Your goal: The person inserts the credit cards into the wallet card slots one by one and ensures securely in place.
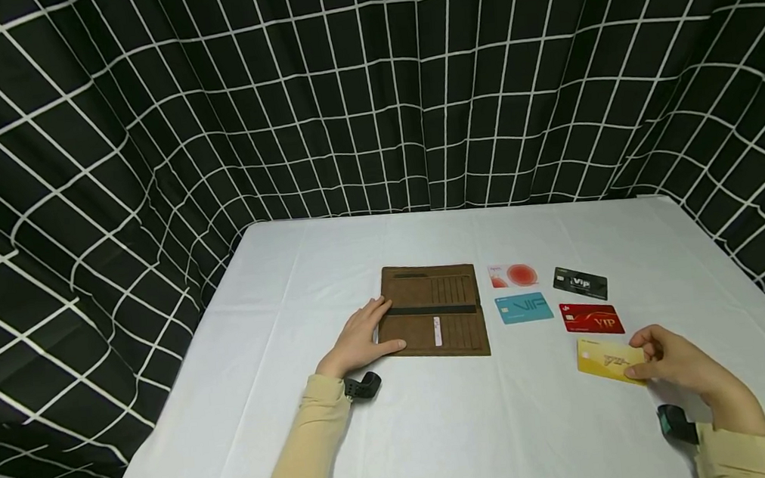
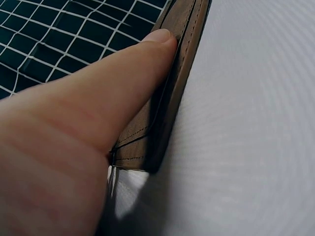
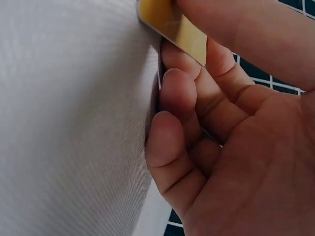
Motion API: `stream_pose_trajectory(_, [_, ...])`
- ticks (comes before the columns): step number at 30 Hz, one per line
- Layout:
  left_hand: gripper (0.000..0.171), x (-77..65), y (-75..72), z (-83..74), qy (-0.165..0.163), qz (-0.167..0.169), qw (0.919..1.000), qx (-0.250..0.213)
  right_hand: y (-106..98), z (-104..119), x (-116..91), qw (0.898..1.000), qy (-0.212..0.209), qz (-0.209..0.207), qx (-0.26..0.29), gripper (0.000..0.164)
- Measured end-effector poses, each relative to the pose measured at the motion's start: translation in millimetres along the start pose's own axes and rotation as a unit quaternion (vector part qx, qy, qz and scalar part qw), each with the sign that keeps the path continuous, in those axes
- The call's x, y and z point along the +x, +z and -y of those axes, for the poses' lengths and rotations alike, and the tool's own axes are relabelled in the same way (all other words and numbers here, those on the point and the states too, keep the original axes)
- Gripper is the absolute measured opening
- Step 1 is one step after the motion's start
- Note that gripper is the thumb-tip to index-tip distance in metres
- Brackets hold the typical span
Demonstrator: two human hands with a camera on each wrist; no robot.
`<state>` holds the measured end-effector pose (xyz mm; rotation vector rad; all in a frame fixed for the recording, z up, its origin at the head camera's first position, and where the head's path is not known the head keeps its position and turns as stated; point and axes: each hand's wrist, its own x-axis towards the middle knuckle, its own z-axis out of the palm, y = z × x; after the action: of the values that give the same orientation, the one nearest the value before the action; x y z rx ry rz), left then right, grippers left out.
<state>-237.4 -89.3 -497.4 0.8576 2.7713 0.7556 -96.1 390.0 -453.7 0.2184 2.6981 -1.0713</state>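
**Right hand (image 1: 673, 358) pinching the yellow bank-style card (image 1: 605, 360)**

The yellow card is sitting between thumb and curled fingers, clamped at its right end; picking up is seemingly the step in hand. Whether its far edge is touching the white tablecloth (image 1: 467, 429), I cannot tell. The next move is probably calling for a firm pinch, clearing the red VIP card (image 1: 592, 318) lying just beyond. Bare cloth is leaving room nearer than those fingers. Leftward, the left hand (image 1: 360, 339), thumb and fingers apart, is resting on the open brown wallet's (image 1: 411, 335) left edge.

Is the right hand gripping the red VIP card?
No, the right hand pinches the yellow card while the red card lies untouched.
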Motion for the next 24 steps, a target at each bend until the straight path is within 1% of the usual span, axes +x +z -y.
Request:
stream_pose_trajectory(5, [0.085, 0.0, -0.2, 0.3, 0.003, -0.003, 1.0000, 0.002, -2.0, 1.2, -0.8, 1.000, 0.009, -0.002, 0.003, 0.052])
stream_pose_trajectory(9, [0.085, 0.0, -0.2, 0.6, 0.003, -0.002, 1.0000, 0.002, -2.6, 2.7, -3.0, 0.999, 0.017, 0.005, 0.029, 0.051])
stream_pose_trajectory(15, [0.085, -0.4, -0.4, 0.5, 0.002, 0.001, 1.0000, 0.001, -1.1, 4.2, -5.7, 0.998, 0.001, 0.010, 0.062, 0.048])
stream_pose_trajectory(21, [0.085, -1.4, -1.0, -0.2, 0.012, -0.007, 0.9999, -0.004, 2.5, 5.8, -5.6, 0.992, -0.013, 0.018, 0.126, 0.048])
stream_pose_trajectory(24, [0.085, -2.0, -1.4, -0.8, 0.012, -0.009, 0.9999, -0.005, 2.8, 6.0, -4.8, 0.990, -0.024, 0.011, 0.140, 0.047])
